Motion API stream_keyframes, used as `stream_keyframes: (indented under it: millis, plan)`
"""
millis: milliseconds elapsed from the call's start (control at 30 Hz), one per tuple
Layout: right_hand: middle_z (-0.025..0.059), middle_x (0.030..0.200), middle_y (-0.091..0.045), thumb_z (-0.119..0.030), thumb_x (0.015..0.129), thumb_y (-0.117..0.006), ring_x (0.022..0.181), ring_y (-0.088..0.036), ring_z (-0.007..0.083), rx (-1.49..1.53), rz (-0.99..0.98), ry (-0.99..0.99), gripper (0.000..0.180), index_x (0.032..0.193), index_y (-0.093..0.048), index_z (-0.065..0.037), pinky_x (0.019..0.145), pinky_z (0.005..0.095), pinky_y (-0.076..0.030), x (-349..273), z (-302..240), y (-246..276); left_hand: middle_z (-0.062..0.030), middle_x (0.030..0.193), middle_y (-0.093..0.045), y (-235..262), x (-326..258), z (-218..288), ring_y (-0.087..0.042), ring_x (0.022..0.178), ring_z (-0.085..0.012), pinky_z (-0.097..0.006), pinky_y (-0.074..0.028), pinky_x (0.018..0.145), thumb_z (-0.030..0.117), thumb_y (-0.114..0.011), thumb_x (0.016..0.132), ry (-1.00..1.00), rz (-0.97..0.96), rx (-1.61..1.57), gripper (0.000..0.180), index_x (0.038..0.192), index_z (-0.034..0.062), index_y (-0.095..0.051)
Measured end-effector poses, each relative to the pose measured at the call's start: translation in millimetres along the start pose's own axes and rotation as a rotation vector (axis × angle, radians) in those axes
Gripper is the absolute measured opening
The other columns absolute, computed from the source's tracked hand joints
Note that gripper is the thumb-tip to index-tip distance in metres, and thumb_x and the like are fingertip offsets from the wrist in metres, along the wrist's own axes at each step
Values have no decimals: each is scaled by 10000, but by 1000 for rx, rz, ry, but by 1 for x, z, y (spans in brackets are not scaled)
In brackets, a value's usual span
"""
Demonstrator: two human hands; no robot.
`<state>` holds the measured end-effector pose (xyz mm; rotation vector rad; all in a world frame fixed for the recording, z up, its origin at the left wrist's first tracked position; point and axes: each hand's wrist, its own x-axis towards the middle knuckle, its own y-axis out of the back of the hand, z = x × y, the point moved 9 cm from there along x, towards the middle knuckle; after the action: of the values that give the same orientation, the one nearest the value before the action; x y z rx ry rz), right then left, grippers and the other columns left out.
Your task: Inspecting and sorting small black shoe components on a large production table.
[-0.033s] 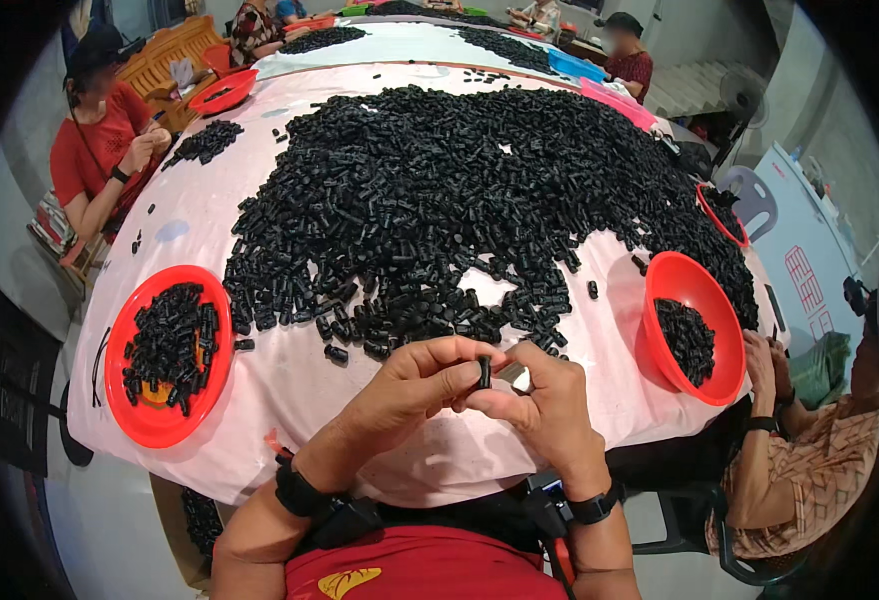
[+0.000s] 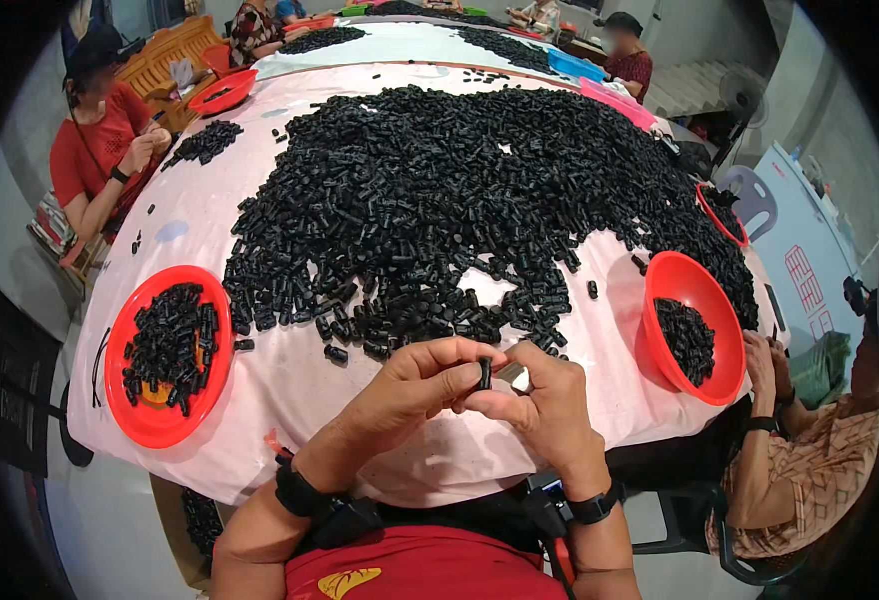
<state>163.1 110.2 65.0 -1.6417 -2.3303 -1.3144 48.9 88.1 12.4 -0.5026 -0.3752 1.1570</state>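
Close above the near edge of the table, my two hands meet. My left hand [image 2: 410, 392] pinches a small black cylindrical part [image 2: 485, 373] upright between thumb and fingertips. Curled around a small flat, pale metallic-looking piece [image 2: 516, 377], my right hand [image 2: 552, 408] has its thumb close to the black part. Most of that pale piece is hidden by the fingers, so its kind cannot be made out. Just beyond the hands spreads a large heap of similar black parts [image 2: 420, 190], with a few loose ones at its near edge.
A red tray [image 2: 118, 385] with black parts lies at the left; a red bowl [image 2: 715, 305] with more stands at the right. Pink cloth covers the table [image 2: 280, 390]. Co-workers sit around it, one in red [image 2: 100, 140] and one in a patterned shirt [image 2: 810, 480].
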Motion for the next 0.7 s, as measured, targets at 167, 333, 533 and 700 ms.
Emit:
stream_keyframes:
  millis: [167,333,533,700]
  plan:
    - [81,592,-597,-573,702,-751,515,-611,250,-79,15,12,529,813,-635,-68,459,340,-451,-1,2,1,55,968,-623,-1,1,-3,-509,795,-9,-179,-425,694,185,-586,979,34,14,36,306,1247,41,-607]
    - [77,580,-586,-580,695,-749,507,-606,244,-123,15,15,537,786,-620,-67,451,338,-448,0,0,1,57,951,-618,0,1,-2,-503,778,-3,-164,-415,673,203,-597,973,-12,11,32,291,1223,55,-609]
    - [69,570,-573,-590,671,-743,504,-593,220,-171,66,75,571,744,-576,-49,469,310,-446,0,-8,7,60,950,-616,-3,3,-4,-498,765,-2,-164,-412,667,217,-605,969,18,-5,13,293,1216,59,-608]
    - [66,572,-571,-593,673,-736,507,-596,231,-151,64,91,566,732,-569,-56,467,313,-445,0,-7,2,60,946,-616,1,2,-6,-498,764,-2,-167,-415,667,210,-601,971,30,24,23,291,1218,56,-608]
